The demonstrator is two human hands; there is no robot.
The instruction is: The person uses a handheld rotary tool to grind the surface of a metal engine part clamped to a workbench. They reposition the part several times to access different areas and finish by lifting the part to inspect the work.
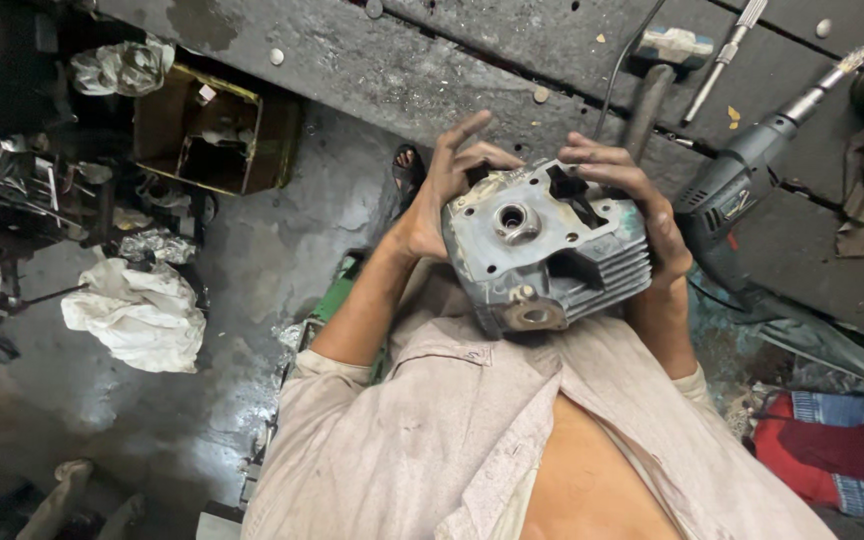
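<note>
A grey finned engine part (pixel 544 248) is held up close to the chest, between both hands. The left hand (pixel 444 195) has its fingers curled on one side; the right hand (pixel 632 195) grips the other. Beyond, a power drill (pixel 742 185) and hammer (pixel 657 75) lie on the dark tabletop (pixel 452 60).

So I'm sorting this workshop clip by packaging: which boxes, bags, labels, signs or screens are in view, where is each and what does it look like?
Cardboard box: upper left on the floor, open, brown, with scraps inside.
White bag: left on the floor, crumpled, lumpy.
Crinkled wrapper: top left, behind the box, pale and shiny.
No signs or screens show. Both hands hold a grey finned engine part, not a package.
</note>
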